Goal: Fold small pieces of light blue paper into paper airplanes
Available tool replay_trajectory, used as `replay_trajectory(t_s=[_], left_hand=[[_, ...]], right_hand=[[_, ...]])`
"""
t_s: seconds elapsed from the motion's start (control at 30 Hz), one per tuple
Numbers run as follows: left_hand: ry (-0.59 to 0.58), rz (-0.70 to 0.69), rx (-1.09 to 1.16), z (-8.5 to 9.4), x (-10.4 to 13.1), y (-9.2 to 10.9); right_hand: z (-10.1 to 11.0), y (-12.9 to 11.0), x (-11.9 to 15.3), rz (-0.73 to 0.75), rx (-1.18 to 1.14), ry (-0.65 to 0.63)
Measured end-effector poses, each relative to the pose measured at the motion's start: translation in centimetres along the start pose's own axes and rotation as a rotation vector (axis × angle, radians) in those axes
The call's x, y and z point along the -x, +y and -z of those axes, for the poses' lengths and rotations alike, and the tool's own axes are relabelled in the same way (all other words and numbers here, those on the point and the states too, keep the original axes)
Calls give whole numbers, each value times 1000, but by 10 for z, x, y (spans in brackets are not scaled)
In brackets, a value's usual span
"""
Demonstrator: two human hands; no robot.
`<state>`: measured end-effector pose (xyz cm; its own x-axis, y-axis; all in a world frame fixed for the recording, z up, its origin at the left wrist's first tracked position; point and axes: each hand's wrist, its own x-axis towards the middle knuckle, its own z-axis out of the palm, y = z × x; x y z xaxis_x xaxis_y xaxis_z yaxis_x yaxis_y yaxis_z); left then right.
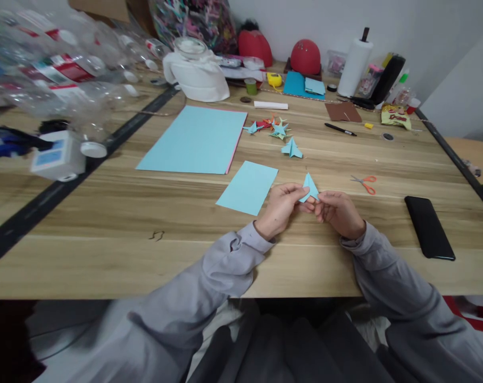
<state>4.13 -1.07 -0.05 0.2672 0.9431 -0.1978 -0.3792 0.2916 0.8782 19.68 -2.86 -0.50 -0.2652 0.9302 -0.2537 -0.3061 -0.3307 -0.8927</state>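
Between my two hands is a small piece of folded light-blue paper (310, 186) with a pointed top. My left hand (280, 206) pinches its left side, the thumb lying on the paper. On the lower right corner, my right hand (340, 210) closes thumb and fingers. To the left of my hands lies a flat light-blue paper sheet (248, 187). Just beyond them rests a folded blue paper plane (292, 149). Orange-handled scissors (365, 183) lie to the right of my right hand.
A large stack of blue paper (197, 138) lies at the left, with colourful folded paper pieces (271, 126) beside it. Plastic bottles (66, 69) crowd the far left. A black phone (430, 227) lies at right; a pen (340, 129) and paper-towel roll (356, 66) are farther back.
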Motion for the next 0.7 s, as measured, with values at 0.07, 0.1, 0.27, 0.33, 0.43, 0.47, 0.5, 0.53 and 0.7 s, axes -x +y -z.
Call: replay_trajectory(t_s=[0.07, 0.1, 0.27, 0.33, 0.43, 0.47, 0.5, 0.53, 0.7], left_hand=[[-14, 0, -17, 1, 0, -1], [-21, -3, -21, 1, 0, -1], [-13, -29, -25, 2, 0, -3], [-7, -42, -28, 1, 0, -4], [1, -42, -26, 0, 0, -4], [5, -38, -27, 0, 0, -5], [8, -34, -30, 1, -1, -5], [11, -35, -34, 1, -2, -6], [8, -94, -70, 5, -5, -8]], right_hand=[[1, 0, -1, -6, -7, 18], [1, 1, -2, -9, -4, 24], [2, 2, -3, -33, 6, 40], [2, 2, -3, -37, 1, 49], [1, 2, -3, -49, 6, 57], [0, 1, -2, -53, 14, 56], [-1, 1, -2, -55, 28, 54], [-2, 1, -1, -48, 51, 54], [-6, 2, 2, 79, 212, 61]])
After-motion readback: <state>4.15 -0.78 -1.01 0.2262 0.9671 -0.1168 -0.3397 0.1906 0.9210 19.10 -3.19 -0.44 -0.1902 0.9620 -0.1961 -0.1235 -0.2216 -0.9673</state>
